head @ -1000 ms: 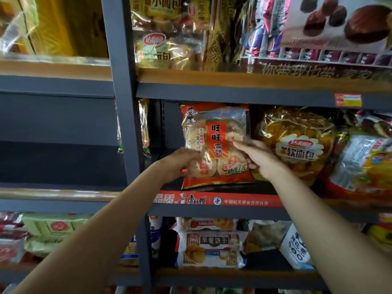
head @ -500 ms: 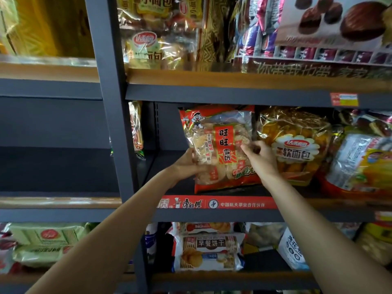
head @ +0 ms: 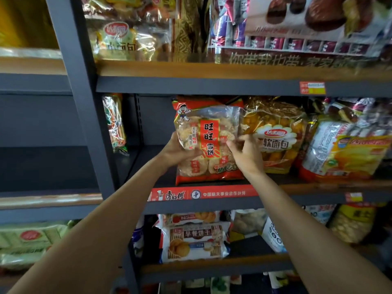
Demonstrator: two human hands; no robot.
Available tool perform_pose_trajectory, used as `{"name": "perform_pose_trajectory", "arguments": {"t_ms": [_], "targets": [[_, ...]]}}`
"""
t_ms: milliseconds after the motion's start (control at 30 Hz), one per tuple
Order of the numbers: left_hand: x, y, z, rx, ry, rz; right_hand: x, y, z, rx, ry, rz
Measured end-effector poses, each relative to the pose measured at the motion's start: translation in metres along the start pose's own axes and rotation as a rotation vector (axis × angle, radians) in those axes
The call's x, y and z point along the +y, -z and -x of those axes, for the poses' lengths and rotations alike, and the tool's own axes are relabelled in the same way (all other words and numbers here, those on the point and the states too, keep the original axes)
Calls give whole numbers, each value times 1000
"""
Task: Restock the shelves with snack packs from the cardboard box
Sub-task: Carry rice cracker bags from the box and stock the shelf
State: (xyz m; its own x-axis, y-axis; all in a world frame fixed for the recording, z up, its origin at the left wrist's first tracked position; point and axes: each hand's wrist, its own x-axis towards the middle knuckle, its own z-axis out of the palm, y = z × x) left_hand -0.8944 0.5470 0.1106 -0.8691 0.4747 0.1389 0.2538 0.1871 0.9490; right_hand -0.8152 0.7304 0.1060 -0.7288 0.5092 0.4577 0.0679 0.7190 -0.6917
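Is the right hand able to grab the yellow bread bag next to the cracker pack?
Probably yes. The right hand now holds the cracker pack, but the yellow bread bag stands right beside it, its front uncovered. It would likely need to let go first.

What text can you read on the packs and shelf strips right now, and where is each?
"旺旺 雪饼": red-and-clear rice cracker pack held by both hands.
"软面包": gold-wrapped bread bag to its right.
"康师傅" and "中国航天事业合作伙伴": red shelf-edge strip.
"早餐饼干": white-and-brown biscuit pack on the shelf below.
"你带我也带": brown display banner on the top shelf, partly blurred.
Price tags: too blurred to read.
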Motion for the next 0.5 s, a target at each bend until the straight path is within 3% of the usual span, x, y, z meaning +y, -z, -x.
{"name": "perform_pose_trajectory", "arguments": {"t_ms": [200,333,433,500], "targets": [[-6,-3,20,23,152,-168,-18,-6,5,47,-91,64],[-3,6,36,239,29,-311,-45,-9,26,286,169,14],[-6,14,73,407,-202,-506,-73,-24,46,240,381,-16],[-11,28,107,434,-325,-669,-89,-41,60,181,452,8]]}}
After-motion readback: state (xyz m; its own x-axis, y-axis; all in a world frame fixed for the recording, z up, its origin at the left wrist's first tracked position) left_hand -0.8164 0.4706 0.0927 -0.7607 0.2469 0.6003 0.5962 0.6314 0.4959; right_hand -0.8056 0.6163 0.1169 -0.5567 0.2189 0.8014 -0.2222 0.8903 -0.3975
